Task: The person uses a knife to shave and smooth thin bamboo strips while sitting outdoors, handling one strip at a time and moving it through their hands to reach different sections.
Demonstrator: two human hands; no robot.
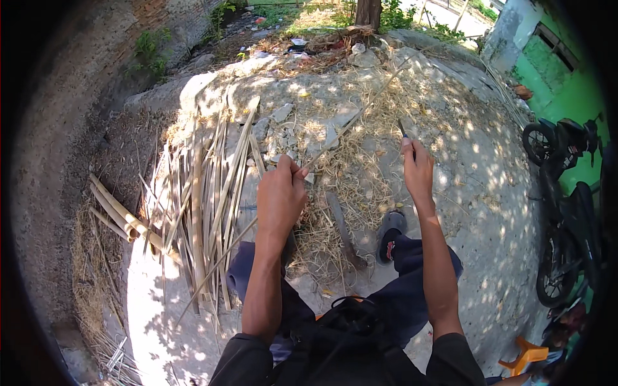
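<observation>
My left hand [281, 193] is closed around a long thin bamboo strip [347, 126]. The strip slants from the lower left, through my fingers, up to the far right. In my right hand [418, 168], raised to the right of the strip and apart from it, is a knife [402, 127] with its dark blade pointing away from me. Curled shavings [328, 238] cover the ground below my hands. Among them, between my legs, lies a long flat machete-like tool [341, 225].
A heap of split bamboo strips [199, 212] lies to the left, beside thicker bamboo poles [116, 207] near a rough wall [71, 122]. A black motorcycle [560, 212] stands at the right by a green wall. An orange plastic chair [524, 355] is at lower right. A tree trunk [368, 13] rises at the back.
</observation>
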